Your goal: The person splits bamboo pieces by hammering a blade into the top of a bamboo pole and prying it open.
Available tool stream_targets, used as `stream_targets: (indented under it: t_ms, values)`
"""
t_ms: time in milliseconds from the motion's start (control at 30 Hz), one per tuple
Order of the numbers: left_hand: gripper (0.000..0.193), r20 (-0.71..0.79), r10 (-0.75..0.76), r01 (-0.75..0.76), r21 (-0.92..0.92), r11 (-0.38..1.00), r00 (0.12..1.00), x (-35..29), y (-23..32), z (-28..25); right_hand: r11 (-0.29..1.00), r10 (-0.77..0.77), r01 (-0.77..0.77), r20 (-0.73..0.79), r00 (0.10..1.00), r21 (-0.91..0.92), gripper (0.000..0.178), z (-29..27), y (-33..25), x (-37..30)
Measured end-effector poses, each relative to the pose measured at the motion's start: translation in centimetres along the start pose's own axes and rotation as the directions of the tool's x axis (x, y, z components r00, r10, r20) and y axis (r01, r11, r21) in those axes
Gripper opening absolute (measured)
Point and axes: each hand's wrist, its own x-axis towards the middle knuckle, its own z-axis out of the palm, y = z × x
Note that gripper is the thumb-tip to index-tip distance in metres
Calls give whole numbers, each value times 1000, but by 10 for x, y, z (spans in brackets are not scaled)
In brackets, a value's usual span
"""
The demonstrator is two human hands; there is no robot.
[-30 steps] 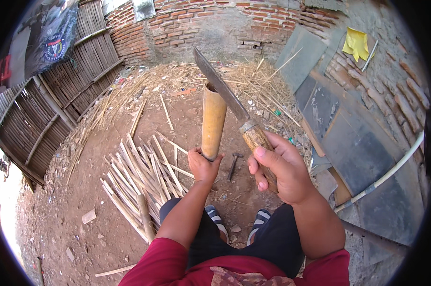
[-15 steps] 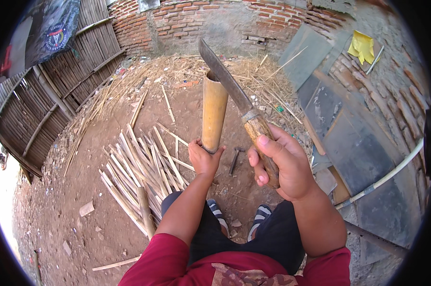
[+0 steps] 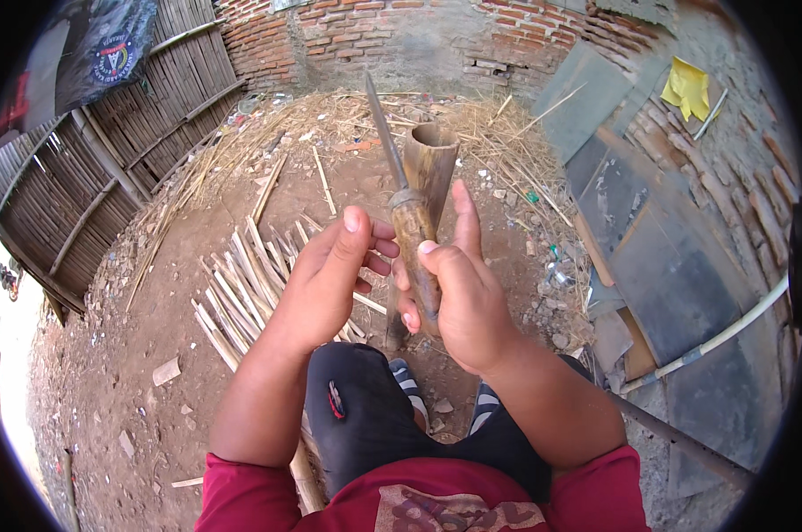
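Note:
My right hand [image 3: 467, 301] is closed round the wooden handle of a large knife [image 3: 388, 133], its thumb pressed on the handle and its index finger raised. The dark blade points up and slightly left. Behind the knife rises a hollow bamboo tube [image 3: 435, 164], its open end up. My hands and the handle hide the tube's lower part, so what supports it cannot be told. Left of the handle is my left hand [image 3: 326, 279], open, fingers bent and apart, with nothing visible in it.
A pile of split bamboo strips [image 3: 241, 293] lies on the dirt left of my legs. Bamboo fencing [image 3: 73, 186] stands at left, a brick wall [image 3: 357, 40] at the back. Dark sheets [image 3: 676, 257] lean at right beside a pale pipe [image 3: 711, 341]. Dry straw [image 3: 490, 133] covers the far ground.
My left hand has let go of the bamboo tube's lower end. The tube has shifted right and now stands behind the knife. My right hand has brought the knife left, closer to my left hand.

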Motion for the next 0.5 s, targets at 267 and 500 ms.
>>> stream_targets:
  t_ms: [267,500]
  values:
    - [59,-100,-337,334,-49,941,936,10,-41,9,640,-157,240,182,971,-729,69,-69,52,2]
    - [53,-156,-309,228,-393,891,938,8,-183,70,667,-185,265,191,964,-696,76,-154,60,-67]
